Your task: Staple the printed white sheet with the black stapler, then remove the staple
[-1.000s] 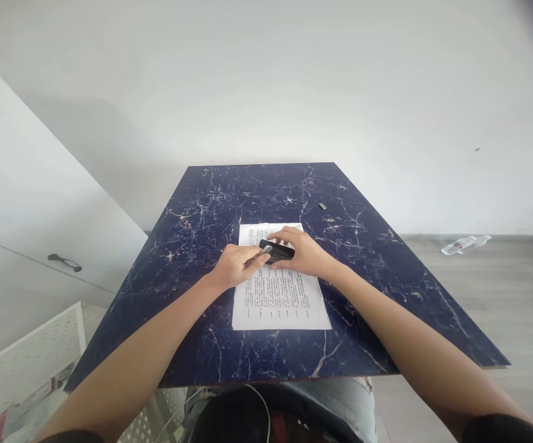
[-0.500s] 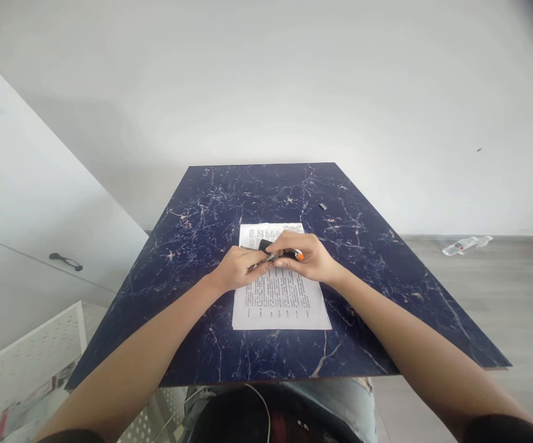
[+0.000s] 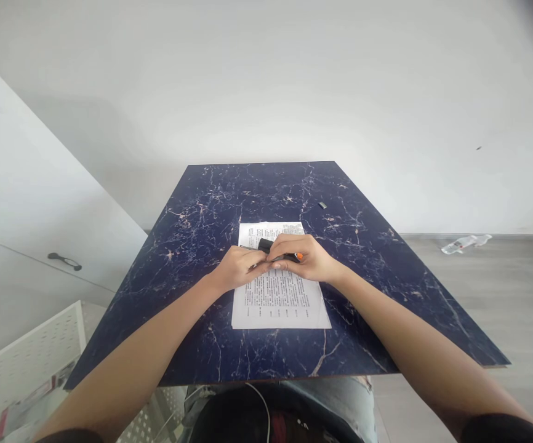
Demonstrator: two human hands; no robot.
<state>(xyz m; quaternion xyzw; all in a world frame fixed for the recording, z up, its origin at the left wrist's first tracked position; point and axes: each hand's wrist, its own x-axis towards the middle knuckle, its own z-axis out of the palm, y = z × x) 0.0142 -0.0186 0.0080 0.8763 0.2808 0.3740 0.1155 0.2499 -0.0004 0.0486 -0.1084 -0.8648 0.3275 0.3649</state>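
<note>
My left hand (image 3: 241, 268) and my right hand (image 3: 307, 257) meet above a printed paper sheet or stack (image 3: 280, 307), fingertips touching. Between them is a small black tool with an orange end (image 3: 299, 256). Its black part (image 3: 264, 245) sticks up by my right fingertips, and the orange end shows inside the curl of my right hand. My right fingers are closed round the tool. My left fingers pinch at its left side, where a thin dark edge shows above the knuckles. Much of the tool is hidden, so its kind cannot be made out.
The dark blue marbled table (image 3: 220, 203) stands against a white wall. A small greenish piece (image 3: 322, 205) lies beyond the paper to the right. To the left are a white cabinet (image 3: 26, 184) and a perforated white rack (image 3: 31, 344). A clear plastic item (image 3: 464, 244) lies on the floor.
My right fingers have closed in a little more over the tool, so less of its middle and orange end shows. My left hand has hardly moved, and the paper stays put.
</note>
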